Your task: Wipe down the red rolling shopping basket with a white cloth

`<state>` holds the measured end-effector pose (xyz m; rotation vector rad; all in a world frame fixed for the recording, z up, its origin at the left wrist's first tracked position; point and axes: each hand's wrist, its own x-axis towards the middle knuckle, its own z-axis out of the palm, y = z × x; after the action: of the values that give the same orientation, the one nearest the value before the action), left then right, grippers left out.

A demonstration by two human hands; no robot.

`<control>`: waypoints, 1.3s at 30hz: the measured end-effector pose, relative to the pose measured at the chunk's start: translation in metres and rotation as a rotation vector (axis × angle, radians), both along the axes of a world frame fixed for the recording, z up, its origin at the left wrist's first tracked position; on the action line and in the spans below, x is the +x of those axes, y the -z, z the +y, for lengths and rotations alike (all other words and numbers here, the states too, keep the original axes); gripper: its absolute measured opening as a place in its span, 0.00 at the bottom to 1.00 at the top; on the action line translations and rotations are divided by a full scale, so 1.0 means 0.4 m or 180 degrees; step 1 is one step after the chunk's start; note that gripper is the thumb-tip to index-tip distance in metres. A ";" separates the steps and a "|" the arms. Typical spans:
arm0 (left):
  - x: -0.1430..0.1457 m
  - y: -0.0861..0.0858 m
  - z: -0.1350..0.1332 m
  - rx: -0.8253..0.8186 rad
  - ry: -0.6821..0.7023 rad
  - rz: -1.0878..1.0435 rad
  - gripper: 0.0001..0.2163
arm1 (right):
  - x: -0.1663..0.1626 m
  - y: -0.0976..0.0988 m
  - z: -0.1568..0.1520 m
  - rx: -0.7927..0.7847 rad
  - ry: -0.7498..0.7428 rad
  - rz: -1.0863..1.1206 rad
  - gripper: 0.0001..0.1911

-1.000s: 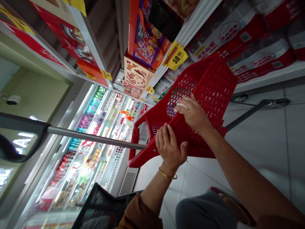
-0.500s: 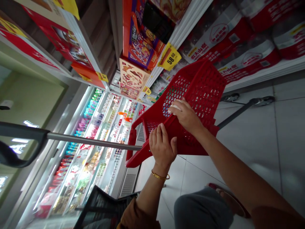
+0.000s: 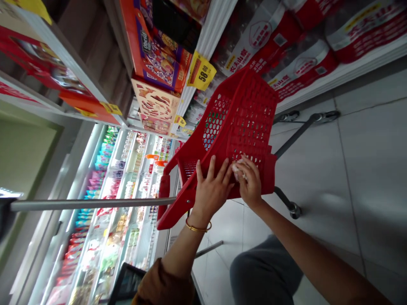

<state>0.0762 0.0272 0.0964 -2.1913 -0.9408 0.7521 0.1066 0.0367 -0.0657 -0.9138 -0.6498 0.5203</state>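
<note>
A red plastic shopping basket [image 3: 251, 114] on a wheeled metal frame stands tilted in a shop aisle. My left hand [image 3: 211, 190], with a gold bangle on the wrist, lies flat with spread fingers on the basket's near side. Beside it my right hand [image 3: 250, 183] is closed on a small white wad [image 3: 237, 166], pressing it to the basket's lower side wall. What the wad is made of I cannot make out.
The basket's long grey handle bar [image 3: 92, 204] runs out to the left. Shelves with boxed goods and a yellow price tag [image 3: 201, 72] stand behind. A lit chiller case [image 3: 117, 195] lines the left. A dark basket [image 3: 127, 284] sits at the bottom. Grey floor tiles [image 3: 356, 169] spread right.
My right hand has slid down from the basket's upper mesh to its lower wall, next to my left hand. My left hand's fingers have spread flat. The view has shifted left.
</note>
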 end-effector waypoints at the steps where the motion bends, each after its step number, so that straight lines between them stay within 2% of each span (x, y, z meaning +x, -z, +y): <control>1: 0.002 -0.006 0.002 -0.0093 0.0000 0.0070 0.24 | -0.010 0.010 -0.011 -0.0057 -0.0034 0.0003 0.15; 5: 0.013 -0.042 0.011 -0.0464 -0.0013 0.0292 0.25 | -0.026 0.029 -0.020 -0.0177 -0.0128 0.0041 0.16; 8: 0.022 -0.079 0.023 -0.0738 0.0081 0.0484 0.25 | -0.016 0.024 -0.006 -0.0182 -0.0115 0.0079 0.17; 13: 0.019 -0.139 0.059 -0.1231 0.0493 0.0850 0.29 | -0.003 0.015 0.005 -0.0258 -0.0050 0.0185 0.16; 20: 0.047 -0.195 0.114 -0.1951 0.0572 0.1460 0.29 | -0.015 0.018 0.000 -0.0183 -0.0069 0.0258 0.16; 25: 0.076 -0.208 0.197 -0.2802 0.0817 0.1821 0.31 | -0.019 0.021 -0.003 -0.0124 -0.0112 0.0318 0.17; 30: 0.065 -0.217 0.297 -0.3591 0.1175 0.1633 0.35 | -0.010 0.015 -0.007 -0.0049 -0.0063 0.0373 0.19; 34: 0.040 -0.210 0.343 -0.3849 0.1531 0.1313 0.38 | -0.003 0.014 -0.004 -0.0002 -0.0089 0.0363 0.18; 39: 0.019 -0.188 0.357 -0.4069 0.1730 0.1081 0.39 | -0.002 0.027 0.008 -0.0083 -0.0092 0.0387 0.19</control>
<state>0.0837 0.1701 0.1717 -2.9263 0.5258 1.6243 0.1059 0.0399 -0.0766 -0.8911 -0.5478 0.6067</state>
